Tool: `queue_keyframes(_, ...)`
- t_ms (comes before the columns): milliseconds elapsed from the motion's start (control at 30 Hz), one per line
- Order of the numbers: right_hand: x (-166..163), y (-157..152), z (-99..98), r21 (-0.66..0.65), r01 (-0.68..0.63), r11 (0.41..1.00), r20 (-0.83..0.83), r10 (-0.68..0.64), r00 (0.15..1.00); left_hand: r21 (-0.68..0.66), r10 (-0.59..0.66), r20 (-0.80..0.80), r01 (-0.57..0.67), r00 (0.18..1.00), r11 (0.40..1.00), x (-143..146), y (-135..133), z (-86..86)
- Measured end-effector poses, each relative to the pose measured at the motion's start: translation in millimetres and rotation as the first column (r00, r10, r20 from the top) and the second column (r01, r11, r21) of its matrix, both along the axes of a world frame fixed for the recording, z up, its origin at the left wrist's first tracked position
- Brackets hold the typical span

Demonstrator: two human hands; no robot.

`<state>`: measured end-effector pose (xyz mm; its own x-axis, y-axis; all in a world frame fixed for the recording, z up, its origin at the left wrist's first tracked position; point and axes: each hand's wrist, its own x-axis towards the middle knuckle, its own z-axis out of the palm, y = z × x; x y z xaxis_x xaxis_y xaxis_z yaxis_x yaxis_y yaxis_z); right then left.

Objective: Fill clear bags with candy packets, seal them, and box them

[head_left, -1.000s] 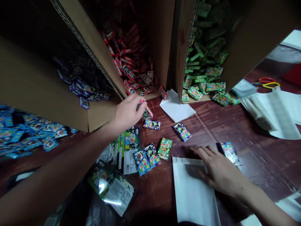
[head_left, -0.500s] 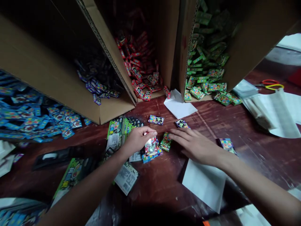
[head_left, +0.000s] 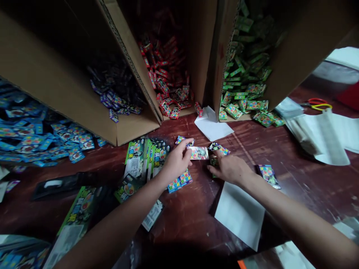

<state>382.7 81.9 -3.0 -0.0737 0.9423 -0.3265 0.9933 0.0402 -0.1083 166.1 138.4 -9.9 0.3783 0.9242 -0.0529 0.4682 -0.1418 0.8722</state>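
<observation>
The left hand's [head_left: 177, 160] grip pinches a flat, glossy packet [head_left: 199, 153], jutting rightward over the scuffed counter [head_left: 193, 216]; the right hand [head_left: 232, 169] (grip: I cannot tell) partly covers a green packet [head_left: 214, 161].

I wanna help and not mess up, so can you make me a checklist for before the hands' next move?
1. Left hand has its small packet: ok, held at the fingers.
2. Right hand grips the greenish packet: cannot tell, fingers partly hide it.
3. Scissors away from both hands: ok, they lie far to the right.
4. Loose packets all together: not ok, one dark-edged packet lies apart, beyond the right wrist.
5. White sheet off the floorboards: cannot tell what surface lies underneath.
</observation>
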Motion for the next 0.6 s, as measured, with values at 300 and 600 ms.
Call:
queue_keyframes(300, 3.4, 8.1, -13.7, 0.008, 0.017, 1.0, -0.052, -0.017, 0.998, 0.274, 0.05, -0.517, 0.11, 0.855, 0.955, 16.8, -53.6, 4.9)
queue_keyframes(600, 38.1, 4.6, -27.4, 0.269, -0.492, 0.828, -0.28, 0.556, 0.783, 0.234, -0.199, -0.683, 0.469, 0.703, 0.852, -4.1, -23.1, 6.7)
